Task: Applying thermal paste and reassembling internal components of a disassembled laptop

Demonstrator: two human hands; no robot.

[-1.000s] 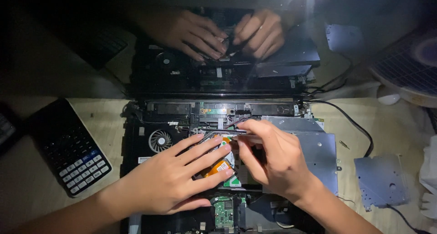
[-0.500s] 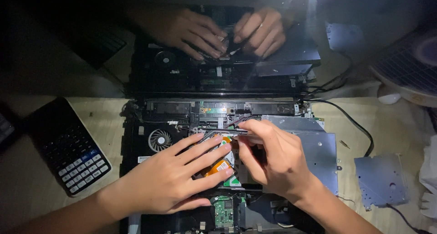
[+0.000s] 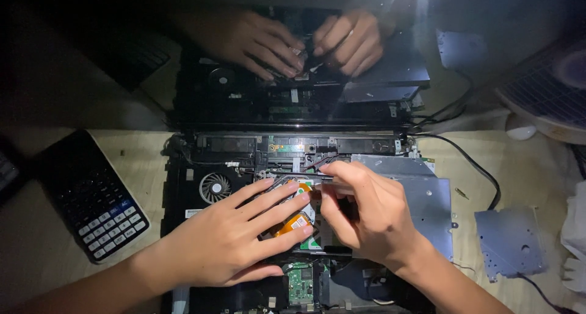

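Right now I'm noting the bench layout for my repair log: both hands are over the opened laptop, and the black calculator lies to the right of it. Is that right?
Not quite. The head view shows the black calculator lying to the left of the opened laptop, not the right. The rest holds: the left hand and the right hand are both over the laptop's exposed insides.

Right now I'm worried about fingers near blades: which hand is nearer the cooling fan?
Left. The left hand lies just right of the cooling fan; the right hand sits farther right.

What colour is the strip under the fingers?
Orange; the strip shows best in the head view.
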